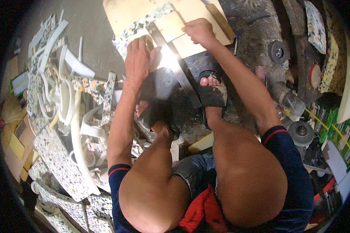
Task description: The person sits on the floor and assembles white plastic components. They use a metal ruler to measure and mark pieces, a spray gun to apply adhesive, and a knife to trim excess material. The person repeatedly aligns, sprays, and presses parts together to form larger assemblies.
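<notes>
My left hand (137, 58) lies flat with its thumb apart, pressing on a pale sheet beside a long metal ruler (188, 86). The ruler runs slantwise from the sheet toward my feet, with a bright glare at its middle. My right hand (200, 32) is closed in a pinch at the edge of a cream rectangular piece (169, 26); whatever its fingers hold is hidden. Under these lies a strip of speckled foam (159, 13), on a larger pale board (118, 11). A brown wooden strip (220, 22) rests along the board's right side.
Foam offcuts (66, 97) and a speckled foam slab (62, 165) pile up at the left. At the right are a dark ring-shaped disc (278, 52), a clear plastic jar (293, 104), a grey wheel (300, 133) and green packaging (344, 132). My sandalled feet (214, 91) flank the ruler.
</notes>
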Available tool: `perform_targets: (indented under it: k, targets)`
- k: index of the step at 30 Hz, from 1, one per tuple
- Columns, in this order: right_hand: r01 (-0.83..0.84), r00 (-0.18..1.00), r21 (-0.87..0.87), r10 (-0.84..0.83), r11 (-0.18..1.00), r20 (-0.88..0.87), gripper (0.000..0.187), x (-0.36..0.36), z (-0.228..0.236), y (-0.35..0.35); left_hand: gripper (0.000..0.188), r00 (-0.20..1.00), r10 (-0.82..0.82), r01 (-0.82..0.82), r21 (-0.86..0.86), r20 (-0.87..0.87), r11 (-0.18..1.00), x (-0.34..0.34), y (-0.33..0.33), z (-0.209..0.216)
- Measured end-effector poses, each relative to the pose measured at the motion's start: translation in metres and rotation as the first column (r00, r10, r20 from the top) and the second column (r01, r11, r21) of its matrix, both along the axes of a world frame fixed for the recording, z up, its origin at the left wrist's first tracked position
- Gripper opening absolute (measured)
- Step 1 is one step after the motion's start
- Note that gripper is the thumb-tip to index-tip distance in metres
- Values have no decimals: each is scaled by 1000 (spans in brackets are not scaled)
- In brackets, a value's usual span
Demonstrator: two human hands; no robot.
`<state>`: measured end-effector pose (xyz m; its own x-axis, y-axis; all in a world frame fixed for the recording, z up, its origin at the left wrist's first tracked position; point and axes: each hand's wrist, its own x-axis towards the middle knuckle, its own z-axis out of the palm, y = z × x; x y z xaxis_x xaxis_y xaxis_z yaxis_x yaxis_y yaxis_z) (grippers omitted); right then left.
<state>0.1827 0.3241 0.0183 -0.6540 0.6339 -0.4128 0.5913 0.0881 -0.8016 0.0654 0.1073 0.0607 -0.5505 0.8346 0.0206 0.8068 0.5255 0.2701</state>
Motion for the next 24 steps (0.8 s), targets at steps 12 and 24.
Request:
perform_targets:
  k: [12,24]
  targets:
    - [147,972,443,-211,884,100,38,130,-19,40,47,1000,-9,12,-243,13,970,15,26,12]
    - [97,916,385,-234,918,327,38,163,-26,50,45,989,104,-107,21,108,994,28,34,-11]
